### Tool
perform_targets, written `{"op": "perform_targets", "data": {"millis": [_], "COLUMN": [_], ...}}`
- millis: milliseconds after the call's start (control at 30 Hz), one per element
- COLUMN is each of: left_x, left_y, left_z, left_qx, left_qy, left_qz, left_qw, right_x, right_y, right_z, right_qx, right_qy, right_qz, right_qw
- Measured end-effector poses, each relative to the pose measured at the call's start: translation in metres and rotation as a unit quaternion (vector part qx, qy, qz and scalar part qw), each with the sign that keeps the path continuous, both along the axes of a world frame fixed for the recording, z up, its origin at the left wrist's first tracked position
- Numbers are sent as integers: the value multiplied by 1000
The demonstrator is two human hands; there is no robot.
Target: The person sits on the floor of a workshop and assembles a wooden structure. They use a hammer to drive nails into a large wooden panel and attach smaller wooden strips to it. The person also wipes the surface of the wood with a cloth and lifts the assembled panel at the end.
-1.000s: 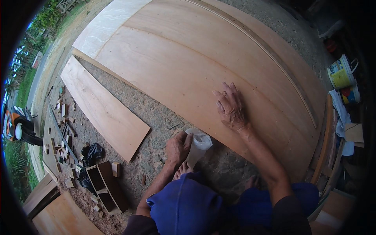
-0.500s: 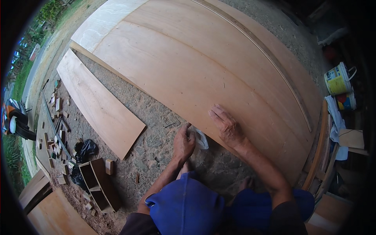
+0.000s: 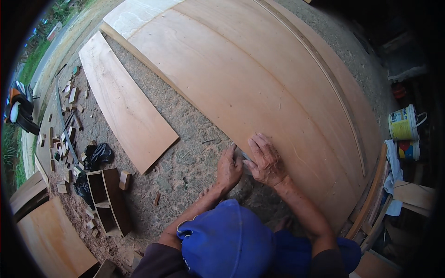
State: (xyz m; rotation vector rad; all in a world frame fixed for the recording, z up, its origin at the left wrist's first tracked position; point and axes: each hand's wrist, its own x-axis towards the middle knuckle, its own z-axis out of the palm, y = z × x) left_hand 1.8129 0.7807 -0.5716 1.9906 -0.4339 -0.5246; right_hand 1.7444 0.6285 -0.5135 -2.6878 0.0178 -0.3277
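A large plywood panel (image 3: 218,78) with a wooden edge strip fills the middle and upper right. At its near edge my left hand (image 3: 230,168) is closed, its fingers curled on a piece of thin, clear plastic bag (image 3: 242,154), mostly hidden between my hands. Just right of it, my right hand (image 3: 266,161) lies on the panel with fingers stretched out flat. The right thumb reaches toward the left hand and the plastic. Whether anything else is in the left fingers is hidden.
A smaller plywood piece (image 3: 127,104) lies on the ground to the left. Near it are wood offcuts (image 3: 61,143), a black plastic bag (image 3: 98,155) and an open wooden box (image 3: 111,201). Paint buckets (image 3: 403,124) and boards stand at right. Blue cloth (image 3: 227,241) is below my hands.
My right hand has shifted nearer the panel's edge and the left hand, its fingers now spread. The plastic shows less than before. The whole view has turned slightly.
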Motion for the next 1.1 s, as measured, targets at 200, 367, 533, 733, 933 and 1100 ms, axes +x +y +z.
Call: {"op": "perform_targets", "data": {"millis": [200,367,533,733,933,1100], "left_x": [-3,-9,-3,1,9,12], "left_y": [-5,4,7,11,15,13], "left_z": [-10,6,0,-2,12,13], "left_qx": [-12,-18,-23,-17,34,41], "left_qy": [-14,9,32,22,4,-2], "left_qz": [-12,-5,-13,-25,-60,-79], "left_qw": [1000,1000,999,999,998,996], "right_x": [-1,-1,1,-4,-1,4], "right_y": [5,10,10,8,4,-2], "right_z": [-5,-17,-14,4,14,27], "right_qx": [-33,-81,-70,28,35,-1], "right_qy": [23,14,13,38,16,63], "right_qz": [-13,-32,-18,44,-5,-50], "right_qw": [999,996,997,998,999,997]}}
